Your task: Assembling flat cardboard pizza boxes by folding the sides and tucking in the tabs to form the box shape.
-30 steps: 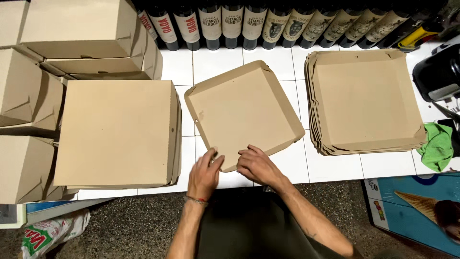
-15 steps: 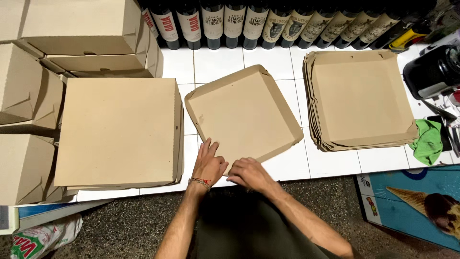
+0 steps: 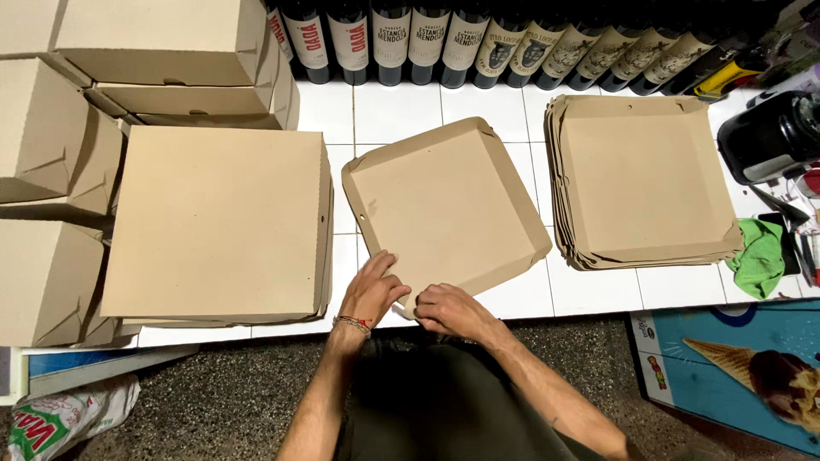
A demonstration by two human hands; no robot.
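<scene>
I am folding the near corner of the half-formed cardboard tray (image 3: 448, 209) on the white tiled surface (image 3: 401, 115); my left hand (image 3: 371, 293) presses flat, my right hand (image 3: 448, 309) pinches the flap; tucking calls for firm pressure.

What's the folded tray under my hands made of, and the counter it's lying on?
The folded tray looks like plain brown cardboard, matte, with creased raised edges. The counter appears to be glazed white ceramic tile: square pieces, visible grout lines, a slight sheen.
</scene>
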